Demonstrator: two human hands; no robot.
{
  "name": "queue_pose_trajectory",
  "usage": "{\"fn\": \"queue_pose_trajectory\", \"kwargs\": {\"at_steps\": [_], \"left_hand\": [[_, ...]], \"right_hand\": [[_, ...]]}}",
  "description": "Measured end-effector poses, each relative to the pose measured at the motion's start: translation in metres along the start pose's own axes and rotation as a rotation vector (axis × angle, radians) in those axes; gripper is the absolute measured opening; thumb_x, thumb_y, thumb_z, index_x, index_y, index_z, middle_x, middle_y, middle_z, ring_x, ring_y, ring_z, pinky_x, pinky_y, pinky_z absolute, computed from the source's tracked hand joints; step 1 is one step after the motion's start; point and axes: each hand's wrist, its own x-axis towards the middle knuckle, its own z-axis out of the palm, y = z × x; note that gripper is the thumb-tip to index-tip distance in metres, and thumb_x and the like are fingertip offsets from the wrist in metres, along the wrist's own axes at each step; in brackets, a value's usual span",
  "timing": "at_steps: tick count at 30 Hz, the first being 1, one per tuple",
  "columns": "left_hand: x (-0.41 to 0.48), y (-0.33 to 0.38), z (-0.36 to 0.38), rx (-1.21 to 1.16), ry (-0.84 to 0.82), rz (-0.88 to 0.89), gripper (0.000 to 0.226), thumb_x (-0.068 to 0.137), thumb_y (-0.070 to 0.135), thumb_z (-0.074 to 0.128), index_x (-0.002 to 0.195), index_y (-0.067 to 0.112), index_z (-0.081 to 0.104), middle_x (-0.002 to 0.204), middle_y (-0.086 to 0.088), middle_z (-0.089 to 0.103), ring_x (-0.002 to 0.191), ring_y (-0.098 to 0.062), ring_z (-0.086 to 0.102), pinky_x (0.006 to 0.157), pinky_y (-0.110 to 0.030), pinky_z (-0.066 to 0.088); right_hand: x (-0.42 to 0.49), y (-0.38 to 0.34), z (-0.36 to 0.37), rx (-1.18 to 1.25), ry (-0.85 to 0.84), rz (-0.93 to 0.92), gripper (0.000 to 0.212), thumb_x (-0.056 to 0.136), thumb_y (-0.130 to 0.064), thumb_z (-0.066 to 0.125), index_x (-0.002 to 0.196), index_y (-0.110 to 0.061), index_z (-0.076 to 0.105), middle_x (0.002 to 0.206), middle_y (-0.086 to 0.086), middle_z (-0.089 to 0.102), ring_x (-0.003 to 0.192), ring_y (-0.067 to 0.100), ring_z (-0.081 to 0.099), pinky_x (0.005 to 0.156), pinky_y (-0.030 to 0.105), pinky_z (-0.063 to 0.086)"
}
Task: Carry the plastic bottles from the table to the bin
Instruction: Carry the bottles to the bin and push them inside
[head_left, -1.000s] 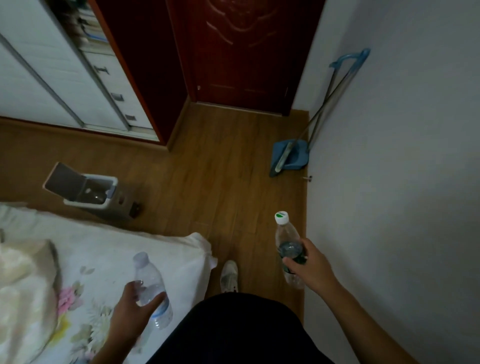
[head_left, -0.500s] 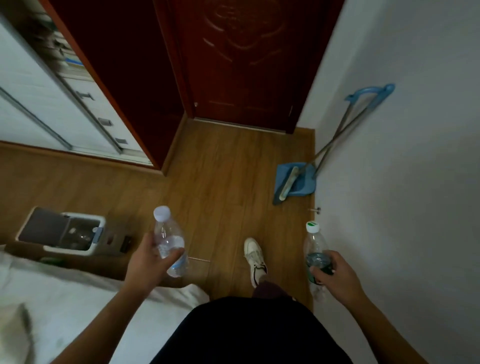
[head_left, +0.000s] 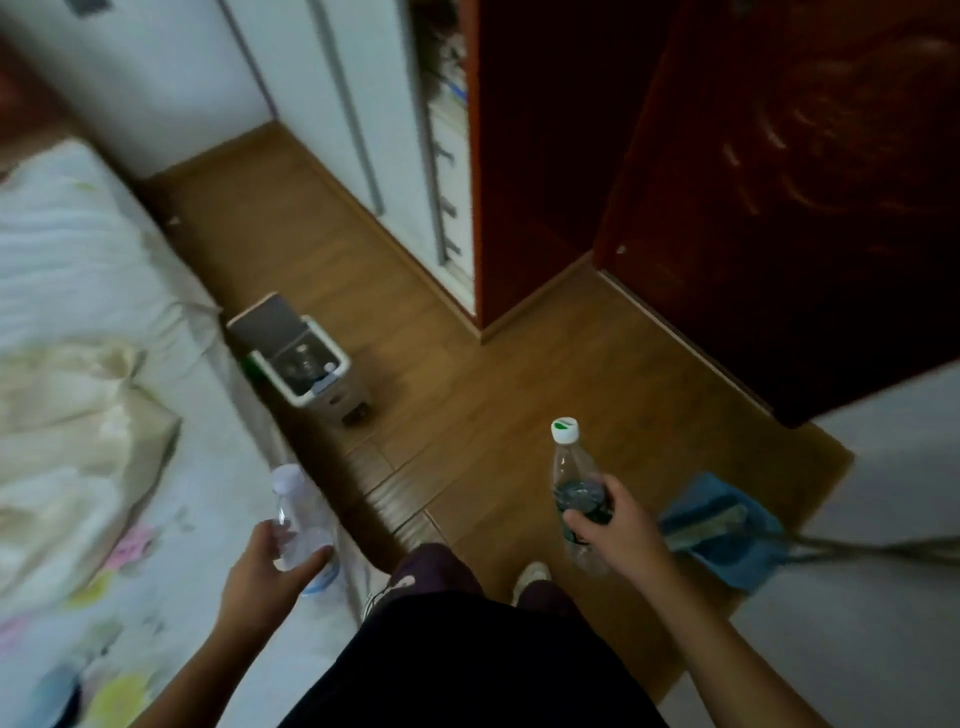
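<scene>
A clear plastic bottle with a pale cap (head_left: 300, 519) is upright in the left hand (head_left: 262, 571), fingers (head_left: 311, 558) curled round it, over the flowered bed (head_left: 130, 545). The right hand (head_left: 621, 530) grips a clear, dark-labelled, white-capped bottle (head_left: 571, 488) over the wooden floor (head_left: 493, 415). Farther off, beside the bed, stands the small grey white-rimmed bin (head_left: 304, 399), lid open and contents too blurred to tell; half a second ago it lay at far left.

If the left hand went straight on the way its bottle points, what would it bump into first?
Probably the open bin on the floor beside the bed; the left hand and its bottle point roughly that way, though depth is hard to judge.
</scene>
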Motion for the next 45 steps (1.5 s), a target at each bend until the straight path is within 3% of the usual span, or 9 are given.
{"fn": "queue_pose_trajectory", "kwargs": {"at_steps": [5,8,13,16,20,28,33,38,45], "left_hand": [[-0.008,-0.026,-0.015,-0.127,0.158,-0.207,0.081,0.053,0.065,0.077,0.116,0.018,0.055,0.107,-0.001,0.067,0.098,-0.025,0.065,0.081,-0.043,0.049],[0.001,-0.033,-0.018,-0.184,0.198,-0.296,0.077,0.053,0.061,0.076,0.115,0.019,0.055,0.108,-0.003,0.069,0.098,-0.026,0.066,0.08,-0.043,0.05],[0.049,-0.041,-0.024,-0.273,0.198,-0.385,0.088,0.044,0.073,0.072,0.114,0.022,0.055,0.106,-0.004,0.071,0.094,-0.024,0.068,0.084,-0.048,0.054],[0.088,-0.02,-0.039,-0.264,0.187,-0.355,0.084,0.05,0.067,0.079,0.116,0.021,0.055,0.107,-0.004,0.071,0.097,-0.025,0.068,0.085,-0.046,0.053],[0.148,0.014,-0.068,-0.217,0.186,-0.273,0.067,0.071,0.041,0.087,0.124,0.016,0.055,0.116,-0.007,0.068,0.105,-0.025,0.064,0.088,-0.041,0.05],[0.251,0.079,-0.108,-0.252,0.286,-0.189,0.069,0.071,0.048,0.085,0.126,0.018,0.056,0.116,0.002,0.066,0.107,-0.016,0.064,0.089,-0.034,0.051],[0.298,0.106,-0.13,-0.331,0.388,-0.257,0.065,0.072,0.046,0.084,0.125,0.019,0.058,0.115,0.002,0.068,0.107,-0.016,0.065,0.092,-0.042,0.055],[0.334,0.126,-0.142,-0.356,0.468,-0.32,0.065,0.075,0.042,0.084,0.128,0.016,0.057,0.117,0.002,0.066,0.106,-0.016,0.063,0.09,-0.039,0.055],[0.357,0.117,-0.168,-0.39,0.488,-0.361,0.06,0.075,0.039,0.084,0.125,0.021,0.055,0.121,0.003,0.065,0.111,-0.016,0.063,0.091,-0.041,0.055]], "right_hand": [[0.067,-0.08,0.019,-0.132,-0.181,-0.152,0.057,0.082,-0.037,0.079,0.132,-0.035,0.051,0.113,-0.021,0.057,0.111,0.009,0.054,0.094,0.04,0.055],[0.101,-0.122,0.036,-0.21,-0.231,-0.214,0.056,0.081,-0.036,0.079,0.13,-0.036,0.052,0.102,-0.028,0.052,0.108,0.005,0.052,0.092,0.036,0.053],[0.153,-0.181,0.052,-0.276,-0.257,-0.213,0.06,0.081,-0.032,0.08,0.134,-0.033,0.05,0.111,-0.021,0.054,0.112,0.007,0.051,0.09,0.032,0.047],[0.175,-0.208,0.053,-0.299,-0.217,-0.199,0.064,0.082,-0.03,0.079,0.138,-0.029,0.049,0.119,-0.01,0.057,0.116,0.013,0.053,0.092,0.033,0.048],[0.21,-0.245,0.051,-0.308,-0.227,-0.188,0.059,0.083,-0.027,0.079,0.136,-0.026,0.051,0.112,-0.013,0.052,0.113,0.013,0.053,0.091,0.033,0.047],[0.287,-0.338,0.079,-0.337,-0.295,-0.25,0.06,0.082,-0.028,0.08,0.134,-0.025,0.052,0.116,-0.01,0.056,0.115,0.015,0.055,0.096,0.039,0.052],[0.335,-0.421,0.119,-0.34,-0.414,-0.342,0.057,0.083,-0.03,0.08,0.133,-0.025,0.053,0.111,-0.012,0.057,0.11,0.012,0.055,0.093,0.035,0.051],[0.368,-0.489,0.17,-0.44,-0.554,-0.459,0.063,0.083,-0.04,0.077,0.139,-0.028,0.05,0.13,-0.009,0.059,0.115,0.011,0.054,0.089,0.03,0.046],[0.382,-0.556,0.238,-0.57,-0.73,-0.565,0.062,0.083,-0.046,0.076,0.137,-0.032,0.05,0.135,-0.009,0.059,0.112,0.008,0.054,0.085,0.029,0.049]]}}
